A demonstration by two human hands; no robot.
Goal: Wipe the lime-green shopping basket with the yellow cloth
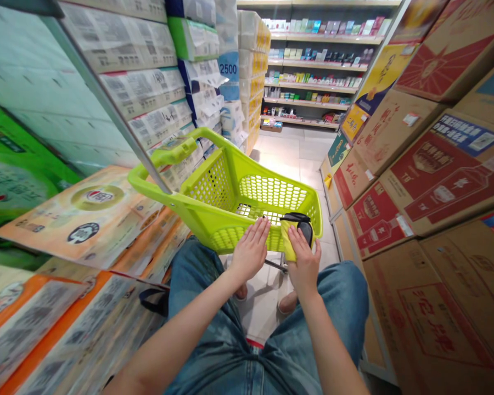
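A lime-green shopping basket trolley stands tilted in front of my knees, its perforated walls and inner floor in view. On its near rim my left hand lies with fingers stretched out together, holding nothing. To the right, my right hand has its fingers bent over a yellow cloth, pressing it to the rim near the basket's corner. A dark grey and black item lies against the cloth under those fingers; its kind I cannot make out. The trolley's thick green handle is at the left.
Stacked cardboard cartons line the right side. Drink cartons stand close on the left, before piled paper-wrapped packs. Shelves of small boxes and bottles close the far end of the tiled aisle. A metal pole slants across the left.
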